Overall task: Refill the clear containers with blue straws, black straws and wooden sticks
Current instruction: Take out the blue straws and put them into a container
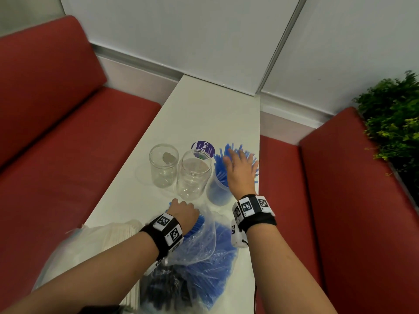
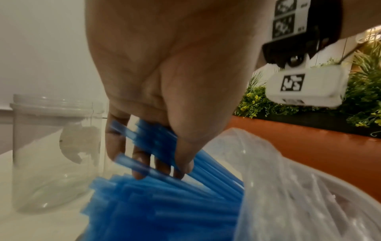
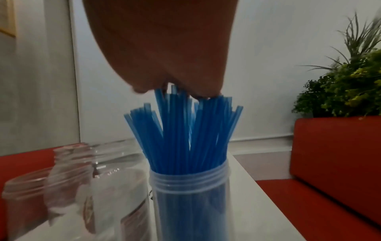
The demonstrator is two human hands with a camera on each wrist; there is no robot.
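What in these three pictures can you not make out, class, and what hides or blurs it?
- Right hand fingers: in the right wrist view the palm hides them.
- Purple round label: head view, small print unreadable, partly behind the middle jar.
- Dark straws in the bag: head view, blurred by the plastic and cut off by the edge.

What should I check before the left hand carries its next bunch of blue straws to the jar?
1. Left hand grips a bunch of blue straws: ok.
2. Bunch clear of the plastic bag: not ok, tails still inside.
3. Blue straw jar upright: ok.
4. Right hand off the jar's straws: not ok, palm rests on their tips.
5. Room left in that jar: cannot tell.
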